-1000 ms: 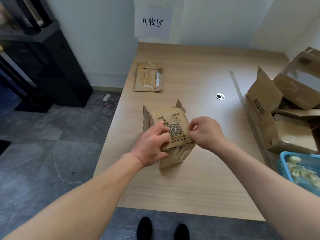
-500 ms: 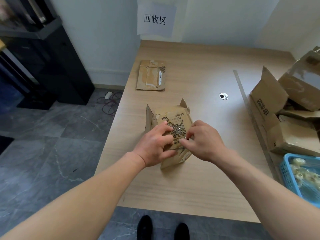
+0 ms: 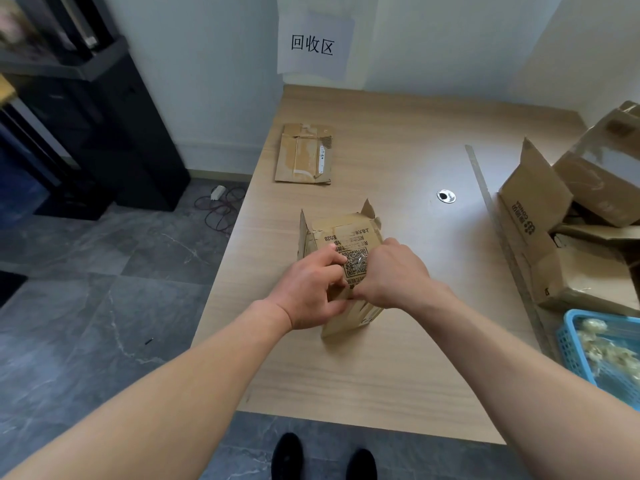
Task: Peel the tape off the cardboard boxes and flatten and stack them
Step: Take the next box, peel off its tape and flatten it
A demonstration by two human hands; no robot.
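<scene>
Closing in from the box's right edge, the right hand [image 3: 393, 273] now sits almost against the left hand [image 3: 311, 289], both over the printed code on top of the small box [image 3: 349, 233]. A second ago they were apart, one at each side. The left hand grips the box with curled fingers and steadies it. The right hand's fingers curl down at the near edge, hidden behind its own back, so I cannot tell whether they have caught any tape. This looks like the start of a peel: picking for a tape end, with flattening not yet begun. The box stands on the surface [image 3: 381, 368], its far flaps open. Further off, one flattened box [image 3: 304, 154] lies near the wall, and a pile of boxes [image 3: 554, 258] waits at the right beside a blue basket [image 3: 571, 344].
</scene>
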